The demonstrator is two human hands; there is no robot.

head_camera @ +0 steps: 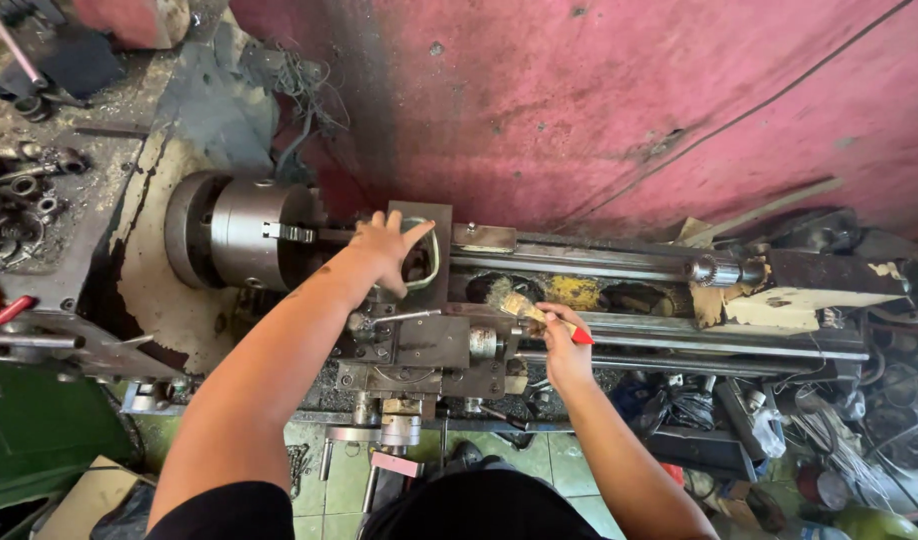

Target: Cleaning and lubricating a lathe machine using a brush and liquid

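The right hand (562,340) pinches a paintbrush (527,308) by its red handle, fingers curled tight, with the pale bristles angled down toward the lathe bed (679,325), a grip that appears to let the tip reach between the ways. The left hand (387,250) lies spread, fingers apart, palm down on the tool post (424,225) atop the carriage (429,345), apparently steadying the body. Left of it sits the grey 3-jaw chuck (241,232); along the bed to the right stands the tailstock (809,280). A red wall (599,100) backs the machine. Loose metal parts (24,190) lie on the headstock at far left.
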